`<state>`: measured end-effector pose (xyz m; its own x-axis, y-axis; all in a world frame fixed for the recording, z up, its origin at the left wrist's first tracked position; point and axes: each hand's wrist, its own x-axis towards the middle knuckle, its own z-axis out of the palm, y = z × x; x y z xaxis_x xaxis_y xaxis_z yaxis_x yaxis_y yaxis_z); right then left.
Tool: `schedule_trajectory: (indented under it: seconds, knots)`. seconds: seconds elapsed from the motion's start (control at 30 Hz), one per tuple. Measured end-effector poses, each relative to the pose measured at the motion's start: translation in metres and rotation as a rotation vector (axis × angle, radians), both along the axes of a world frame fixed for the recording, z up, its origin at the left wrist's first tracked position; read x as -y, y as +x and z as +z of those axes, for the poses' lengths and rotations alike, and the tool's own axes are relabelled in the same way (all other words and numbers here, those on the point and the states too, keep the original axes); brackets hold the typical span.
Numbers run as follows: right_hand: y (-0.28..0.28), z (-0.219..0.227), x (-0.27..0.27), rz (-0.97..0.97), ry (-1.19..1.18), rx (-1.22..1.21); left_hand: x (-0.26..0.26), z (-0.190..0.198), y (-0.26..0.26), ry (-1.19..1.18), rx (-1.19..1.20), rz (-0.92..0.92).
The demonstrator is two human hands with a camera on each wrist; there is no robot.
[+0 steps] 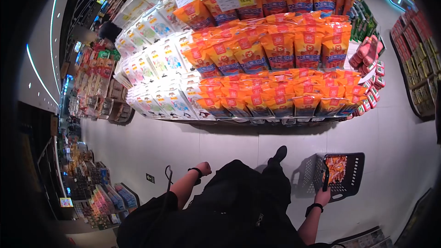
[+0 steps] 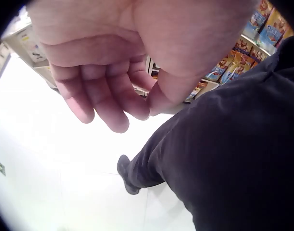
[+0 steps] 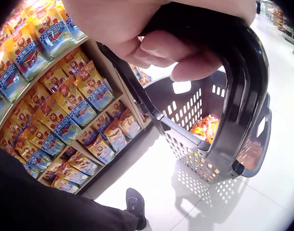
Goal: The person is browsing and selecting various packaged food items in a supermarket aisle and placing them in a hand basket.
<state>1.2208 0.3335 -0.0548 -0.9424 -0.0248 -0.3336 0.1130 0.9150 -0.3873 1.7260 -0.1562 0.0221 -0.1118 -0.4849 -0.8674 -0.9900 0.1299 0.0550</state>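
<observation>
My right hand (image 1: 323,196) grips the black handle (image 3: 240,91) of a dark plastic shopping basket (image 1: 353,174), its fingers curled round the bar. The basket hangs at my right side, over the floor. Inside lie orange and red packets (image 3: 206,128), partly hidden by the basket wall in the right wrist view. My left hand (image 2: 118,72) hangs at my left side with its fingers loosely curled and nothing in it. A black band circles each wrist.
Ahead stands a tiered display of orange snack bags (image 1: 278,48) beside white bags (image 1: 161,59), with price cards on top. Red packs (image 1: 367,55) fill its right end. Another shelf (image 1: 415,59) stands far right, and more goods (image 1: 103,197) at left. Pale tiled floor (image 1: 229,142) lies between.
</observation>
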Motion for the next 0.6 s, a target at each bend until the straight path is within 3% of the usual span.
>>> schedule_trajectory:
  seconds: [0.13, 0.17, 0.3, 0.37, 0.43, 0.47, 0.5, 0.6]
  knots:
    - [-0.005, -0.039, 0.005, 0.035, -0.024, 0.168, -0.033, -0.010, 0.008, -0.078, -0.355, 0.181]
    - [-0.002, -0.054, 0.002, 0.057, -0.142, 0.152, -0.039, -0.012, 0.008, 0.017, -0.453, 0.322]
    - [0.011, -0.074, 0.028, 0.133, -0.164, 0.041, -0.062, -0.018, 0.029, -0.098, -0.639, 0.310]
    - [0.009, -0.099, 0.026, 0.191, -0.055, 0.012, -0.076, -0.022, 0.065, -0.118, -0.699, 0.408]
    - [0.020, -0.104, 0.030, 0.119, -0.137, 0.185, -0.092, -0.042, 0.112, -0.148, -0.744, 0.523]
    - [0.025, -0.096, 0.036, 0.073, -0.182, 0.263, -0.106, -0.059, 0.144, -0.149, -0.785, 0.629]
    - [0.056, -0.036, 0.061, 0.169, -0.150, 0.156, -0.119, -0.061, 0.173, -0.150, -0.771, 0.681]
    - [0.094, -0.052, 0.071, 0.317, -0.035, 0.158, -0.179, -0.102, 0.274, -0.187, -0.673, 0.820]
